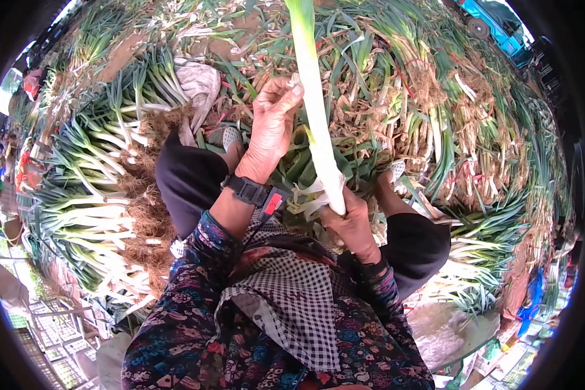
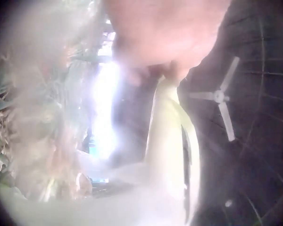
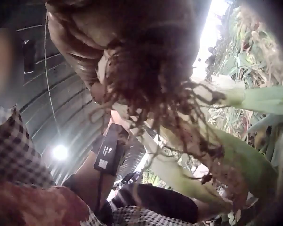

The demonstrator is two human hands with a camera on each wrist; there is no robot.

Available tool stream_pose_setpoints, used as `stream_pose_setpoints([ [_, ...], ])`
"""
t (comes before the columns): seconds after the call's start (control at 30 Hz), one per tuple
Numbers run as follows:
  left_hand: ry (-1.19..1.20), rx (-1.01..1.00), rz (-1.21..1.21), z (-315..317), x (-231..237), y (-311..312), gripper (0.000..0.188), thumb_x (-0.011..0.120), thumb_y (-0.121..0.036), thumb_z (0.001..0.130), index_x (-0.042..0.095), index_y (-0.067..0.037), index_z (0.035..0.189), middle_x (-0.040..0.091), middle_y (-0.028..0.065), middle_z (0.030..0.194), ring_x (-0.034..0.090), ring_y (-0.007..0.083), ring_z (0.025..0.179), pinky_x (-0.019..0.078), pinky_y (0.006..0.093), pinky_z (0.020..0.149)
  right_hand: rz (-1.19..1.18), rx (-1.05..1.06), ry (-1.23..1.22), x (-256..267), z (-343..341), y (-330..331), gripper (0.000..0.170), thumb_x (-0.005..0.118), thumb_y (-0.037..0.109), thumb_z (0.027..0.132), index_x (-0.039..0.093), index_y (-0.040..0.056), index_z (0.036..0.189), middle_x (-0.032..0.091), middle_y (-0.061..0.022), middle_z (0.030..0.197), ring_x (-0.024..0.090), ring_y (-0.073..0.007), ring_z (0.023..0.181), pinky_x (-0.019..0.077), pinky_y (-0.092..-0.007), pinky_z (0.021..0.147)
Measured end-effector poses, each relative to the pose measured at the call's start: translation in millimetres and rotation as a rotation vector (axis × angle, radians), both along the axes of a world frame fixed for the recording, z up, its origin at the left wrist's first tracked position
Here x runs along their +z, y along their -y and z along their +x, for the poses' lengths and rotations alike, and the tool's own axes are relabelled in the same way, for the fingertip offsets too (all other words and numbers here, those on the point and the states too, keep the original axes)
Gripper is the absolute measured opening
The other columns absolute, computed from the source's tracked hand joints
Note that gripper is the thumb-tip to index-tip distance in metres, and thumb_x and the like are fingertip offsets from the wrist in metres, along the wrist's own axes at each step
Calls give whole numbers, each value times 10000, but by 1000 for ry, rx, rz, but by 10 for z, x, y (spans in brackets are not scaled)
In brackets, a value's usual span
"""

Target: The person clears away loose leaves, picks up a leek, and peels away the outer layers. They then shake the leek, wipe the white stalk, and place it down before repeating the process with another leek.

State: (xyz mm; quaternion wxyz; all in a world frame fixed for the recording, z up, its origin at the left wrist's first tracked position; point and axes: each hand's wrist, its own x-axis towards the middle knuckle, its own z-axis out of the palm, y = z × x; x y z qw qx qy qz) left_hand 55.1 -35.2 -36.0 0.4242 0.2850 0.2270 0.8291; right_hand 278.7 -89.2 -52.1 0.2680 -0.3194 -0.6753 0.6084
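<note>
A long leek (image 1: 317, 117) slants upward in the head view, its white stalk low and green part at the top edge. My right hand (image 1: 354, 224) grips its lower end; in the right wrist view brown roots (image 3: 151, 89) hang by that hand (image 3: 127, 28). Left of the stalk, my left hand (image 1: 276, 123) is raised with thumb and fingertips together, pinching a small pale piece (image 1: 294, 79). A pale strip (image 2: 167, 127) runs down from the fingers of this hand (image 2: 170, 33) in the left wrist view. Loose pale layers (image 1: 309, 195) spread beside the stalk's base.
Rooted leeks (image 1: 104, 214) lie in a long row at the left, more leeks (image 1: 481, 253) at the lower right. Leaves and trimmings (image 1: 364, 97) cover the ground ahead. A pale cloth (image 1: 198, 84) lies beyond the left knee; a blue vehicle (image 1: 494, 26) stands at the upper right.
</note>
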Motion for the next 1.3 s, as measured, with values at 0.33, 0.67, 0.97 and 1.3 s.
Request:
stream_pose_setpoints([
  [0.33,-519,-557,-154,-78,294,574,121,614,-147,888,557,-52,933,566,8,843,558,114,827,458,288,795,-211,71,-129,236,162,-203,404,607,2,825,558,17,1225,613,28,843,534,-26,671,471,-204,613],
  [0.67,-721,-108,-317,-629,162,6,665,361,-586,947,539,-6,1219,593,159,1173,585,249,1032,451,402,952,494,-129,65,44,-420,-405,429,643,19,785,483,-72,1173,612,-237,786,659,-312,665,515,-341,595],
  [0.97,-146,199,-438,-740,-311,-599,170,669,-193,875,559,-75,929,521,-6,660,484,86,494,395,229,426,-299,286,25,-646,-961,-581,570,662,300,864,432,1,1292,591,-34,886,539,-118,736,458,-253,657],
  [1.3,-246,349,-525,-792,-356,-789,268,638,-312,899,529,-68,900,482,-2,626,456,93,473,370,253,388,-1022,-155,-839,-818,-1773,-1249,111,469,122,950,521,27,973,591,-93,903,575,-222,847,478,-363,846],
])
